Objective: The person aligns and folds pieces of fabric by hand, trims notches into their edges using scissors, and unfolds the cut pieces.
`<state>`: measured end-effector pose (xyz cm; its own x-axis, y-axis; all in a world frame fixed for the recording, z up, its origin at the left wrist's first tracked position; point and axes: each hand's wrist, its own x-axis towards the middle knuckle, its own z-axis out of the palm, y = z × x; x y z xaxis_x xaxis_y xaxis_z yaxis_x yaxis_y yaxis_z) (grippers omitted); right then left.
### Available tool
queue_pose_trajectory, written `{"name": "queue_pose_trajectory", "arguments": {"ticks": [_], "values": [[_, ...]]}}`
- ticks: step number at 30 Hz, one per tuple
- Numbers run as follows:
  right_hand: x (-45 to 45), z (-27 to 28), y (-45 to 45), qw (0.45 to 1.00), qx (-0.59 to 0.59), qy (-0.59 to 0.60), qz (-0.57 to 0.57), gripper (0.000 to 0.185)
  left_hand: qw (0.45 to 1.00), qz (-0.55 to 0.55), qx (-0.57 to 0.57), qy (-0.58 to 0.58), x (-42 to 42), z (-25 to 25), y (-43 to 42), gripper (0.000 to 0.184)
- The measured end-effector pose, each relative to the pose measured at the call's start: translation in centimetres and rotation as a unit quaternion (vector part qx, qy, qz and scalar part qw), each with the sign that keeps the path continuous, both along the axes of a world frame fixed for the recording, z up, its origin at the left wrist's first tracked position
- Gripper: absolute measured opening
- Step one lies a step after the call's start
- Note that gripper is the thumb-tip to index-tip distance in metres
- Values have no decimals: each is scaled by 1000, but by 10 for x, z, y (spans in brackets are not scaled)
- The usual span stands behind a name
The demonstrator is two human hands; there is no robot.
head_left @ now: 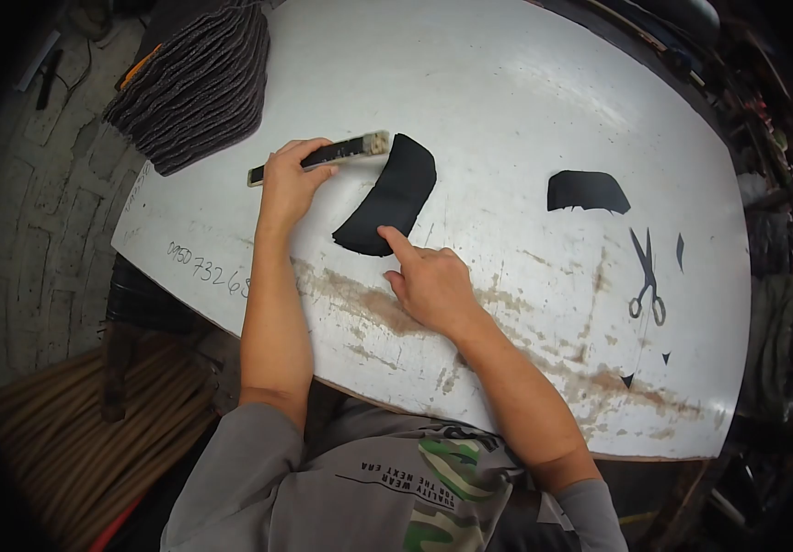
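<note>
- At the near edge of the white tabletop (488, 101) sits the person, in a grey shirt (341, 492) with printed lettering and a camouflage pattern.
- Below and to the left, long tan rods or coils (111, 451) lie near the floor.
- Toward the right of the near edge lie two small dark scraps, one scrap (627, 380) closer and the other scrap (666, 358) just beyond.
- Over the worn, brownish patch, the right hand (433, 281) grips nothing: index finger stretched out, its tip on the lower end of a curved black piece (395, 189), thumb apart, other fingers curled.
- That piece lies flat, in front of the person and between the hands.
- Off to the right, scissors (646, 285) lie with blades slightly parted, a thin dark sliver (680, 252) beside them.
- Farther up, the left hand (295, 175) pinches a narrow bar (350, 150) between thumb and fingers; its pale end is by the piece's upper edge, contact unclear.
- Beyond the scissors rests a smaller black piece (588, 191).
- At far left stands a thick stack of dark padded pieces (194, 87).
</note>
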<state>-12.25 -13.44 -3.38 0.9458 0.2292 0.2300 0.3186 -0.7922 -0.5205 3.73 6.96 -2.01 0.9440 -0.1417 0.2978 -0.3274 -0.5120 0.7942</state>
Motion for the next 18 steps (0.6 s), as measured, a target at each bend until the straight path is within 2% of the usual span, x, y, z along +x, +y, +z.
{"name": "queue_pose_trajectory", "arguments": {"ticks": [2,5,12,15,18], "values": [[0,0,0,1000,-1,1,0,61,998,-57,-12,37,-5,6,-2,29],[0,1,0,1000,-8,4,-1,61,990,-98,97,-5,-13,12,-12,30],[0,-2,1,1000,-1,-3,-3,61,975,-135,174,28,-13,2,-23,28],[-1,-1,0,1000,-10,2,-2,62,979,-111,168,0,-11,5,-15,29],[-2,0,0,1000,-2,-7,-1,62,976,-11,216,-32,-7,3,-3,32]]}}
